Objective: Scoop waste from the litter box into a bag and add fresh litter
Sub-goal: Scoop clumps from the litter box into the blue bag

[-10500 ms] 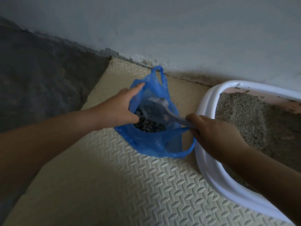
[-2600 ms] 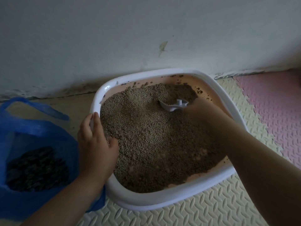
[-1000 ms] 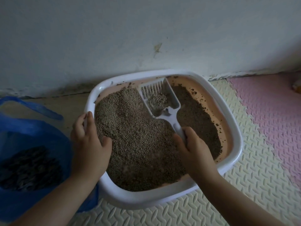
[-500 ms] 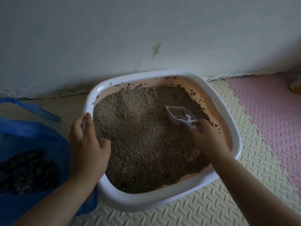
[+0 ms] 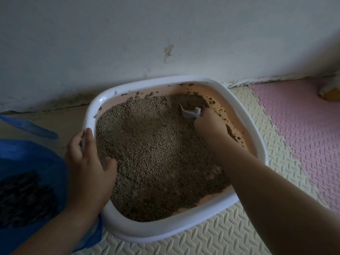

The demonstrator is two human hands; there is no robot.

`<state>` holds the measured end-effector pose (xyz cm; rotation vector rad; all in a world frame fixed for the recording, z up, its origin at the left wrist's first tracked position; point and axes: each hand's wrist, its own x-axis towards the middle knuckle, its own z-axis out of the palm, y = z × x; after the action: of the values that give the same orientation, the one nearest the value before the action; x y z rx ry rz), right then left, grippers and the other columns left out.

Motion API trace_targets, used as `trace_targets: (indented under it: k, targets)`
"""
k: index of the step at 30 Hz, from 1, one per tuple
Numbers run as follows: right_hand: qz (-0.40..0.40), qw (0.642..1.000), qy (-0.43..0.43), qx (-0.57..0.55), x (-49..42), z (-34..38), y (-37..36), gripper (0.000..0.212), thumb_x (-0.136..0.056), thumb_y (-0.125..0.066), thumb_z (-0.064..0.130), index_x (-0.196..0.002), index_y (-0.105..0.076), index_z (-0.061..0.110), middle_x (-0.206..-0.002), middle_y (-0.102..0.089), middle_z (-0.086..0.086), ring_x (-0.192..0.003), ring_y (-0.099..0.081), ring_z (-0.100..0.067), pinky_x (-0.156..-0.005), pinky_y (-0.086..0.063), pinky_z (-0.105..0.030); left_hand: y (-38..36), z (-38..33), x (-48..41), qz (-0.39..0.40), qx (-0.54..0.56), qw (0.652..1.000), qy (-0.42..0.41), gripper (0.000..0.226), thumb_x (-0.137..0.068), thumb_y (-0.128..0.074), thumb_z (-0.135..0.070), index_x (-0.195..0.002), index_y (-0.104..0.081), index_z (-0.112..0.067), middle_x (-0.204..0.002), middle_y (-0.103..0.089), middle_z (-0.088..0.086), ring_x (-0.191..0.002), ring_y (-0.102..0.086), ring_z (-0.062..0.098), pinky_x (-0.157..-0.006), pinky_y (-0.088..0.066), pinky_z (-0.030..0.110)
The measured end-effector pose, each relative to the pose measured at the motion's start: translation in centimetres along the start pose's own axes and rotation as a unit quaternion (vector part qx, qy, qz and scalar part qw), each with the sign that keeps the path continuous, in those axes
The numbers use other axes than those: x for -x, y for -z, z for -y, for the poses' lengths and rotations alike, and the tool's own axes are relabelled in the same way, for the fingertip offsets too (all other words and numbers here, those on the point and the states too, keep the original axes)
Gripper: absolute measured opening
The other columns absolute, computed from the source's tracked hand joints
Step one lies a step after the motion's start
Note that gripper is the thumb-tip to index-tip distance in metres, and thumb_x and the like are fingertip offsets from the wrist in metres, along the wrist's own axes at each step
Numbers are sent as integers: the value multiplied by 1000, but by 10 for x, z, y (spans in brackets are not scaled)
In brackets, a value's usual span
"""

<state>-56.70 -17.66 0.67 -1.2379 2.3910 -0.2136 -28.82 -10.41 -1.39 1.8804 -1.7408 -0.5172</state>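
Scoop [image 5: 189,113] is pushing farther in, burying into far-right litter [image 5: 156,153]; right hand [image 5: 208,125] is gripping its handle, head pointing far-left. Left hand [image 5: 88,161] is clasping litter box [image 5: 165,229] rim, nearer the bag [image 5: 36,157].

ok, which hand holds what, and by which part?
The right hand grips the scoop by its handle, head dug into the litter. The left hand holds the litter box by its left rim, thumb inside.

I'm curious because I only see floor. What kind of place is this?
Probably indoors at home, a pet's toilet spot on the floor. A litter box sits on foam mats by a painted wall, with a blue bag holding dark waste beside it.
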Motion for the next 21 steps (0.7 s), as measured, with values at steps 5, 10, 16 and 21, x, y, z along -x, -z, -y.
trace_targets:
  k: [5, 10, 16, 21]
  targets:
    - [-36, 999, 8, -24, 15, -28, -40, 25, -99, -39, 21, -121, -39, 10, -99, -64, -12, -82, -63, -31, -66, -52, -40, -1, 2, 0, -5, 0, 1000, -2, 76, -82, -64, -9, -147, -26, -5, -145, -20, 6, -131, -27, 33, -103, -32, 40]
    - [-58, 997, 19, -52, 16, -27, -53, 24, -100, -40, 24, -118, -42, 9, -104, -63, -13, -86, -62, -32, -65, -48, -37, -2, 3, -1, -7, -12, 1000, -8, 75, -81, -65, -9, -146, -27, -4, -144, -21, 8, -130, -30, 34, -102, -34, 43]
    - [-65, 993, 40, -85, 31, -26, -40, 25, -99, -40, 22, -122, -39, 11, -104, -62, -13, -81, -58, -30, -62, -43, -36, -2, 4, 0, -5, -10, 1000, -6, 76, -82, -65, -10, -147, -26, -6, -143, -20, 4, -130, -30, 33, -101, -35, 42]
    - [-69, 983, 134, -108, 77, -35, -25, 28, -99, -45, 26, -125, -39, 18, -95, -62, -1, -70, -56, -19, -49, -31, -28, -2, 5, -1, -9, -9, 1000, -9, 74, -82, -64, -11, -146, -27, -7, -143, -21, 4, -128, -31, 33, -101, -37, 46]
